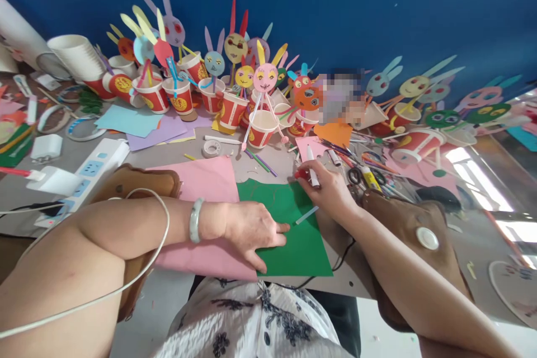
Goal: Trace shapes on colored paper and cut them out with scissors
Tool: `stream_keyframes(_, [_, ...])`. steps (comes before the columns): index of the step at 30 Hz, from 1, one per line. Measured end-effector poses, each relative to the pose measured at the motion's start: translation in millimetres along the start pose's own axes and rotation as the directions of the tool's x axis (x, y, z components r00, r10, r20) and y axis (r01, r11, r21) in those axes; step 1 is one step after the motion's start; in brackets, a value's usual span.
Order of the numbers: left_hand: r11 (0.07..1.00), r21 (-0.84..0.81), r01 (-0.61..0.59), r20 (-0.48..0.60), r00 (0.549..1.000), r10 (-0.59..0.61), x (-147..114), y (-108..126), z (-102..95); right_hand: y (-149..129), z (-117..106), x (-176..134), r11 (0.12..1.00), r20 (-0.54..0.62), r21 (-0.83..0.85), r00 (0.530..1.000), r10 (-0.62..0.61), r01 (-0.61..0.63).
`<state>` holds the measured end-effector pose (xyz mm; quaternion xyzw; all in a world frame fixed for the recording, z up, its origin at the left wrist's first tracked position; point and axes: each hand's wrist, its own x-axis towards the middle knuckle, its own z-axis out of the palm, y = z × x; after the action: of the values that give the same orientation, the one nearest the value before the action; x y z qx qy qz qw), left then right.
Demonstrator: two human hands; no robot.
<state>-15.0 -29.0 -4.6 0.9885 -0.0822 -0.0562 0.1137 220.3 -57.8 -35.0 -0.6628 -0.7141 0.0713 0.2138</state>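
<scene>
My left hand [251,229] lies on a green sheet of paper [302,254], fingers stretched out and thumb apart, with nothing in it. Faint curved outlines show near the sheet's top edge. Just past my left fingertips rests a thin pale stick [306,215]. My right hand [331,187] is closed around a white marker [312,166], held upright over the green sheet's upper right corner. Something red [300,174] shows at its fingertips. Under the left side of the green sheet is a larger pink sheet [197,179].
Along the blue wall stand several red paper cups with paper rabbit figures [264,78]. A power strip [90,170] with cables lies left, and a white cable crosses my left arm. A tape roll [211,149] sits mid-table. Pens and scissors [354,176] clutter the right, beside a brown cushion [411,240].
</scene>
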Motion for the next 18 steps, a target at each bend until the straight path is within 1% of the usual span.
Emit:
stream_keyframes(4, [1.0, 0.001, 0.01, 0.006, 1.0, -0.01, -0.7, 0.4, -2.2, -4.7, 5.5, 9.7, 1.0, 0.044, -0.003, 0.999, -0.012, 0.012])
stream_keyframes(8, [1.0, 0.01, 0.01, 0.03, 1.0, -0.01, -1.3, 0.9, -3.5, -7.1, 9.3, 15.7, 1.0, 0.018, -0.002, 1.0, 0.001, -0.001])
stream_keyframes(12, [1.0, 0.024, 0.012, 0.014, 1.0, -0.013, -2.4, 1.5, -2.6, -4.0, 7.1, 16.0, 0.999, 0.002, -0.008, 0.999, 0.047, -0.047])
stream_keyframes(14, [1.0, 0.027, 0.012, -0.001, 1.0, -0.012, -2.7, 1.4, -1.4, 0.7, 3.5, 16.6, 0.995, -0.025, -0.051, 0.996, 0.087, -0.088])
stream_keyframes(18, [0.999, 0.032, 0.003, -0.011, 1.0, -0.002, -3.0, 1.2, 0.4, 11.0, -3.2, 25.8, 0.959, -0.088, -0.23, 0.985, 0.152, -0.168])
